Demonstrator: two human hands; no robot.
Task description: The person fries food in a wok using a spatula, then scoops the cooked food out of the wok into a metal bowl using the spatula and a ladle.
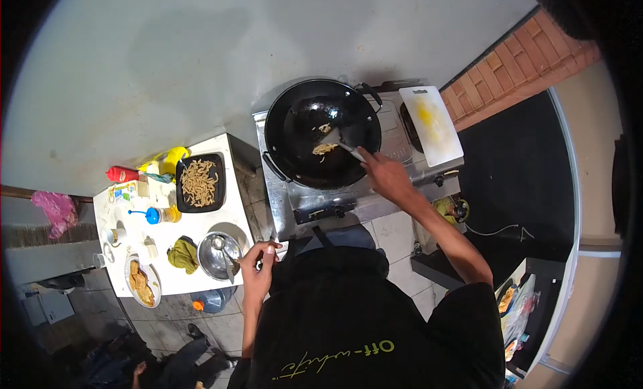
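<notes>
Plainly, one black wok [288,131] sits on the steel stove [395,138], with one spatula [353,153] slanting into it and two small clumps of food [325,149] at its bottom. The right hand [388,177] grips the spatula's handle; the left hand [260,263] bends its fingers beside one steel bowl [216,267], its hold unclear. The wok looks glossy, with two loop handles. Left stands a white table [194,221]; behind, a grey wall [201,54]; below, tiled floor [395,238].
</notes>
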